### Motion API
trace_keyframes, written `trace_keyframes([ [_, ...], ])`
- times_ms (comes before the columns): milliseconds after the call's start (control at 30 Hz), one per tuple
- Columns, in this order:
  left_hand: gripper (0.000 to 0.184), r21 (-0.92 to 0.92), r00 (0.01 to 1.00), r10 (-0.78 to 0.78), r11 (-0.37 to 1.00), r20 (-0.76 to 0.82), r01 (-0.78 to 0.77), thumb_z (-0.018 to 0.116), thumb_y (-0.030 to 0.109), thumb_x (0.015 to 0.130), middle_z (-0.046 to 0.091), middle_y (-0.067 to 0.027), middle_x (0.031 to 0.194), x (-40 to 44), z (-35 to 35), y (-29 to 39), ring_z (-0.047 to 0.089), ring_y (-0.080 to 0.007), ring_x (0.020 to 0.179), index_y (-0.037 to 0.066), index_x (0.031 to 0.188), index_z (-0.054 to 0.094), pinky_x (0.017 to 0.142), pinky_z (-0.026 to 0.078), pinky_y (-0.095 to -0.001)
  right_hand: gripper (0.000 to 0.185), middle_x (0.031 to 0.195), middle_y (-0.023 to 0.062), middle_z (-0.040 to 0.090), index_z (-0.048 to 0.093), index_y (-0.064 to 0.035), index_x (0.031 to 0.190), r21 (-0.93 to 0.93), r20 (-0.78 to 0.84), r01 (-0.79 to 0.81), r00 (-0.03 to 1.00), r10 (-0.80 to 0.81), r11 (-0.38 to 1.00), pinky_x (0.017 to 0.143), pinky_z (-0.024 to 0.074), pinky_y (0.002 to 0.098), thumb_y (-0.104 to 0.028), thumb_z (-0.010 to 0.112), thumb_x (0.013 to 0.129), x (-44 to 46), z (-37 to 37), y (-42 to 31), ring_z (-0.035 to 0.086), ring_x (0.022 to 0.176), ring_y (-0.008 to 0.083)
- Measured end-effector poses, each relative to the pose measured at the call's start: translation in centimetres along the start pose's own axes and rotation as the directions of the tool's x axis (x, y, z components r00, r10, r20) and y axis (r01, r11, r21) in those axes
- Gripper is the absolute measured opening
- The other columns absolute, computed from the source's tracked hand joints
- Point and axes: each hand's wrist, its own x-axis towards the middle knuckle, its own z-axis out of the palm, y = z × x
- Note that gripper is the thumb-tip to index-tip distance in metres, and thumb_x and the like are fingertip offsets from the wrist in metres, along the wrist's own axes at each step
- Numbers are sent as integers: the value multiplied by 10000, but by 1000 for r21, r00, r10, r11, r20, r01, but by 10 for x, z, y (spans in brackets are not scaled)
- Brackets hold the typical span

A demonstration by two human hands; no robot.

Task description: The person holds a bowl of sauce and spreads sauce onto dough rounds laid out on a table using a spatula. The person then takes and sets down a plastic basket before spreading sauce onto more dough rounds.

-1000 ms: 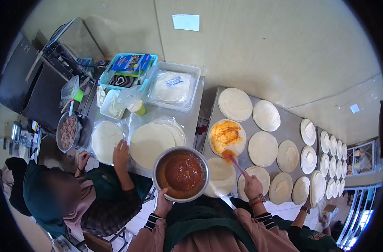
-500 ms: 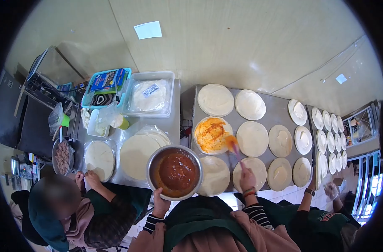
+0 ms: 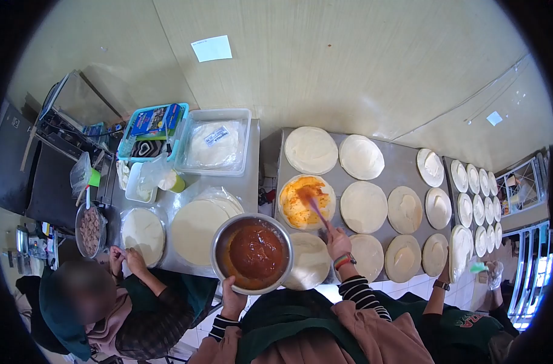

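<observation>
My left hand (image 3: 232, 298) is closed on the near rim of a steel bowl (image 3: 217, 261), which holds thick red sauce (image 3: 256, 252). My right hand (image 3: 339, 244) grips the handle of a spatula (image 3: 317, 212), its head coated in sauce. That head rests on a flat round of dough (image 3: 281, 205) smeared with orange-red sauce over a pale spread. Nearest my right hand are a round with only the pale spread (image 3: 352, 203), and one partly behind the hand (image 3: 367, 258). Another dough round (image 3: 308, 261) lies beside the bowl.
A co-worker on the left (image 3: 76, 297) handles dough near a pan of meat pieces (image 3: 91, 230). Plastic tubs (image 3: 247, 142) and stacked dough sheets (image 3: 197, 230) stand there. On the right, another person (image 3: 464, 321) works beside several topped rounds (image 3: 464, 209).
My right hand has moved left and up, bringing the spatula from the round's right edge onto its sauced middle. The bowl stays nearly in place. The right-hand person's gloved hand now holds something greenish.
</observation>
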Motion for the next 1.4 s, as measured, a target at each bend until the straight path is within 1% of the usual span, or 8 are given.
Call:
trace_keyframes([
  [167, 546, -87, 999, 45, 995, 2, -45, 408, 383, 772, 374, -109, 1261, -5, 8, 6, 337, -221, 1173, 76, 1218, 332, 1015, 223, -339, 403, 865, 167, 549, 464, -192, 1178, -30, 82, -216, 973, 218, 976, 641, 465, 423, -148, 476, 777, 11, -37, 2, 562, 756, 326],
  [300, 534, -24, 1000, -6, 1000, 27, 6, 417, 357, 767, 391, -97, 1245, 0, 3, 2, 340, -228, 1172, 82, 1216, 335, 1005, 241, -361, 364, 840, 165, 558, 490, -174, 1166, -31, 110, -11, 994, 14, 999, 672, 464, 426, -176, 463, 803, 37, -26, -28, 563, 766, 336],
  [533, 533, -182, 1000, 1, 983, -1, -1, 437, 353, 768, 404, -114, 1219, -2, 11, 4, 388, -222, 1134, 42, 1195, 364, 990, 267, -351, 338, 772, 176, 552, 471, -172, 1163, -145, 133, -150, 977, 169, 978, 607, 454, 446, -218, 428, 831, 7, -35, 21, 565, 706, 340],
  [767, 569, -35, 1000, 9, 999, 28, -8, 422, 398, 743, 397, -103, 1236, 11, -4, 5, 353, -241, 1164, 85, 1214, 353, 1009, 239, -365, 324, 741, 181, 559, 495, -168, 1144, 184, 126, -34, 992, 11, 982, 614, 448, 443, -216, 445, 827, -113, -19, 11, 553, 666, 356],
  [967, 609, 191, 981, 179, 963, 73, -190, 465, 397, 721, 384, -105, 1250, 27, -43, -10, 343, -250, 1173, 88, 1230, 336, 1011, 244, -376, 305, 723, 196, 566, 540, -103, 1095, 160, 8, -159, 987, 159, 974, 612, 445, 426, -169, 491, 801, -75, 0, 12, 556, 672, 343],
  [1067, 604, 200, 978, 206, 957, 41, -210, 464, 392, 723, 386, -101, 1248, 20, -35, 2, 347, -249, 1170, 88, 1229, 337, 1006, 254, -376, 308, 724, 193, 558, 536, -154, 1108, 195, 105, -28, 994, 7, 980, 594, 447, 440, -181, 475, 807, -95, 1, -20, 554, 670, 346],
  [1133, 406, -210, 993, 52, 977, 103, -29, 440, 313, 815, 425, -93, 1173, 8, -9, 23, 391, -179, 1106, 65, 1133, 396, 984, 266, -348, 303, 719, 187, 553, 539, -160, 1104, 212, 118, -13, 993, -13, 977, 586, 448, 440, -185, 472, 810, -90, 4, -30, 555, 668, 343],
  [1400, 602, -24, 996, 90, 996, 27, -89, 468, 391, 724, 391, -97, 1248, 11, -29, 18, 349, -251, 1169, 95, 1230, 336, 1009, 243, -385, 310, 716, 107, 539, 549, -200, 1086, -88, 93, 32, 995, -23, 996, 535, 457, 402, -168, 499, 782, -74, -22, -8, 556, 615, 297],
])
